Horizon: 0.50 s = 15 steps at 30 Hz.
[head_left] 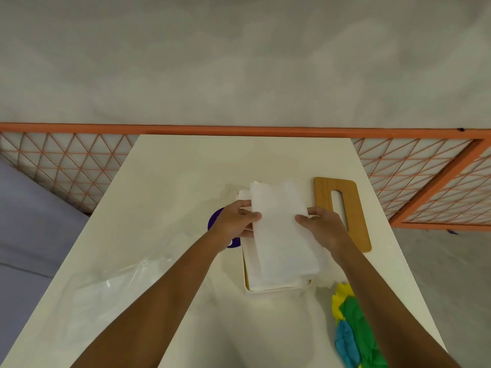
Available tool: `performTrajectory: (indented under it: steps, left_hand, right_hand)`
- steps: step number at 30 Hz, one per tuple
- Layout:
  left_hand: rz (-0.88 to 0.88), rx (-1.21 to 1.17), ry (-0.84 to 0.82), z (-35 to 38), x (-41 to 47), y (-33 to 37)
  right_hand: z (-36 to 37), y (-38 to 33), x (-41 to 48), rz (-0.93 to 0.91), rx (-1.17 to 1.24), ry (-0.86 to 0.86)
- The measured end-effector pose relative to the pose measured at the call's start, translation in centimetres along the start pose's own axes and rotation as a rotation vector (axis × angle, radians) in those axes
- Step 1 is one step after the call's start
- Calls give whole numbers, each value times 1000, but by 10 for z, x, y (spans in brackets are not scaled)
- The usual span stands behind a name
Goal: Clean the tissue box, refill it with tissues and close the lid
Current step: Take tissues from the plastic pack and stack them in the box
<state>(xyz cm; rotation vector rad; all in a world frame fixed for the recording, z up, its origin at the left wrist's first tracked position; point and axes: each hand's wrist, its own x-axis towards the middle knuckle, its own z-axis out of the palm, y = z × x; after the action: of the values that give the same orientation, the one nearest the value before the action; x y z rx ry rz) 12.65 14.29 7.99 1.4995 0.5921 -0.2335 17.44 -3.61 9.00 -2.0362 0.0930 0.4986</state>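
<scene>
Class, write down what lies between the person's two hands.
In the head view, the stack of white tissues lies between the left hand and the right hand; both grip its sides over the open tissue box.

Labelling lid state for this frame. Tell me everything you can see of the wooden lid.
The lid is a flat rectangular panel with rounded corners, wood-look, light brown, with one long rounded slot down its middle. It is off the tissue box, lying flat on the table to the box's right. The right hand, gripping the tissues, hides part of its left edge; contact cannot be told.
</scene>
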Motion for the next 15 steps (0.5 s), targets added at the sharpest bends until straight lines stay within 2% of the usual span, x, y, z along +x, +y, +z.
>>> performTrajectory:
  steps: [2, 6, 11, 15]
  left_hand:
    - [-2, -5, 5, 2, 0, -1]
    - [63, 65, 115, 1, 0, -6]
    - [165, 403, 251, -8, -2, -23]
    - [227, 637, 253, -10, -5, -20]
  right_hand:
    - [0, 2, 3, -25, -51, 14]
    - [7, 5, 5, -62, -110, -4]
    - [26, 18, 3, -196, -322, 41]
    - [30, 23, -5, -321, -554, 57]
